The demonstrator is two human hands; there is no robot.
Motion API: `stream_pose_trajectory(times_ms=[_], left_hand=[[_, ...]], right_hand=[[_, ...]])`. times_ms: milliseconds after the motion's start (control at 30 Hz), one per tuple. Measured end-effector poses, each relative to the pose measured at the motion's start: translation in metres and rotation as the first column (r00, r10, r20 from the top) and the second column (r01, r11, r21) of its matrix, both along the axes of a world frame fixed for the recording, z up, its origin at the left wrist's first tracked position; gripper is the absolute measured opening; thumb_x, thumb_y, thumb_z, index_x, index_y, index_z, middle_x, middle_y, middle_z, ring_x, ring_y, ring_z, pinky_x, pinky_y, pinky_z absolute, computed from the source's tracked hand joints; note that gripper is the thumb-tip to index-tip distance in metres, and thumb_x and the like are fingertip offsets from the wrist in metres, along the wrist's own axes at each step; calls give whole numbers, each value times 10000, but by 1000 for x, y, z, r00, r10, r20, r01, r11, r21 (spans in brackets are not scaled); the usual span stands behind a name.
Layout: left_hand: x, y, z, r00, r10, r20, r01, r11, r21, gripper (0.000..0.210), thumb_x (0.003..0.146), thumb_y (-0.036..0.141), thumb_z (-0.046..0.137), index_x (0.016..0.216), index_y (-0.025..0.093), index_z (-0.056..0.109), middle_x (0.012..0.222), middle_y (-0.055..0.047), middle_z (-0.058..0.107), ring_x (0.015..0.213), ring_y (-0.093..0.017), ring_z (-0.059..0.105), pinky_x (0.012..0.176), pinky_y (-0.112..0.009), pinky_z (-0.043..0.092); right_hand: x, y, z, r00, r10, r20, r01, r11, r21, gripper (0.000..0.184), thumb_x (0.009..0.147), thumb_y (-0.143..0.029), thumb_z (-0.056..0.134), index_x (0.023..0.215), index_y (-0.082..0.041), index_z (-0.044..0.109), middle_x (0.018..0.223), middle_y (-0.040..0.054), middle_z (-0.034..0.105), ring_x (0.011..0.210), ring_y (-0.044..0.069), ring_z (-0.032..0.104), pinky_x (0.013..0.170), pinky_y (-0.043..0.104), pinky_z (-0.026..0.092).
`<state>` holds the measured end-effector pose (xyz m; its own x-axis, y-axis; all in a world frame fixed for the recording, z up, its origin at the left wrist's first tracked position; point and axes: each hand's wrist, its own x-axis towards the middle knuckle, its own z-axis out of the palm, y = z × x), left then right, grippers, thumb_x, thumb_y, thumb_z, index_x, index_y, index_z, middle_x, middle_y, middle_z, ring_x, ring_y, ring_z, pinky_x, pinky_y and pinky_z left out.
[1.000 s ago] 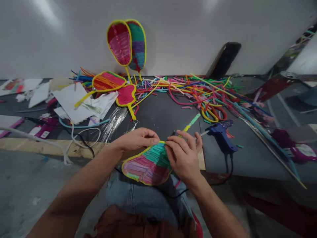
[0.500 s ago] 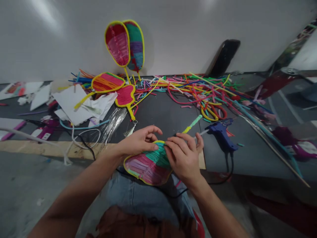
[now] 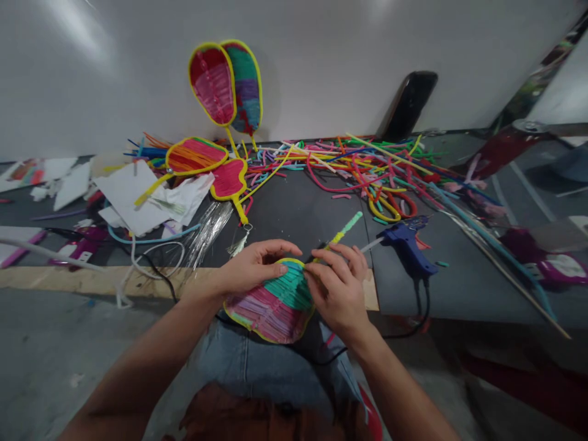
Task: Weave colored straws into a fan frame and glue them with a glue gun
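Observation:
Between my hands, over my lap at the table's front edge, is a fan (image 3: 275, 309) made of pipe cleaners, teal on top and pink-purple below, with a yellow rim. My left hand (image 3: 255, 264) grips its upper left edge, thumb on the teal face. My right hand (image 3: 337, 285) pinches the rim at the upper right; its fingertips partly hide that spot. A yellow and mint-green twisted stem (image 3: 345, 228) sticks out beyond my right fingers; where it joins is hidden. Right of that hand lies a blue hot glue gun (image 3: 408, 246).
Finished fans (image 3: 212, 86) lean on the wall, others (image 3: 229, 179) lie left. Loose pipe cleaners (image 3: 321, 153) pile along the back, near scissors (image 3: 390, 205). A phone (image 3: 408, 104) leans at the back right; a red can (image 3: 500, 147) stands beyond. White paper (image 3: 138, 190) and cables (image 3: 160, 248) cover the left.
The fan has tilted slightly so more of its teal face shows, and it has shifted a little left. Both hands keep hold along the top rim. The view has shifted slightly.

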<state>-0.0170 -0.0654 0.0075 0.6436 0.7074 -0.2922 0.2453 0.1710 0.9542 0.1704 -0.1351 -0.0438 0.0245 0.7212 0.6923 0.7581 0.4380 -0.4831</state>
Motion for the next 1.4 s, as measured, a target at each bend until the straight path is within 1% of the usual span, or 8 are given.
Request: stream_pose_trajectory(times_ms=[233,333,433,633,767,933,1233,1400], left_hand=[[3,1,8,995,-35,-91,44,994,98,314,777,226,625,1086,184,656,1128,-55,666,1024,-196,595,866,-295,468],[4,0,7,997,2,-75,0,999,34,332,761,208,630,1091,181,649,1096,-49,671,968,-178,609,847,-288,473],[4,0,3,999,39,-26,-40,999,-21,361,762,223,653,1120,186,625,1062,-42,667,907,-158,612,814,-278,478],[2,0,1,996,78,36,-76,995,-59,366,773,271,687,1117,171,609,1006,-42,660,854,-145,612,776,-263,480],[1,0,1,994,95,47,-91,992,-90,414,776,293,698,1155,178,578,988,-44,651,819,-145,615,751,-264,487],[0,-1,-3,989,134,56,-129,989,-75,451,773,311,701,1180,196,542,933,-18,604,764,-128,589,709,-247,476],[7,4,19,990,130,-48,-133,989,-69,533,755,309,708,1215,199,462,1110,-57,568,938,-153,577,777,-269,463],[16,20,21,997,24,-72,-33,992,-121,575,735,262,712,1235,213,431,886,18,593,768,-106,572,685,-229,431]], right_hand=[[2,-1,-1,1000,-21,-18,20,999,-28,98,845,-200,649,866,-265,719,1147,63,620,1134,272,445,961,451,419],[5,-2,-2,998,1,-70,-3,999,-37,120,854,-211,644,916,-263,733,1036,77,613,993,236,501,854,391,476],[7,-3,-2,975,105,-193,-126,988,-95,170,884,-196,594,994,-238,716,909,63,622,870,188,569,763,337,511],[7,-2,-3,870,111,-480,-262,929,-260,101,873,-230,596,905,-218,691,908,50,714,864,182,661,798,332,543],[6,0,1,726,22,-688,-399,828,-394,147,842,-320,623,899,-202,690,847,40,734,750,172,683,686,287,561],[7,4,5,614,-32,-789,-487,771,-411,203,786,-379,663,869,-195,693,779,28,735,682,166,678,625,271,564],[4,3,4,715,4,-699,-415,807,-421,169,831,-320,608,897,-191,695,799,33,734,708,166,675,642,270,549],[1,3,8,760,45,-648,-408,809,-423,152,849,-299,591,899,-195,690,799,26,734,701,156,675,643,255,539]])
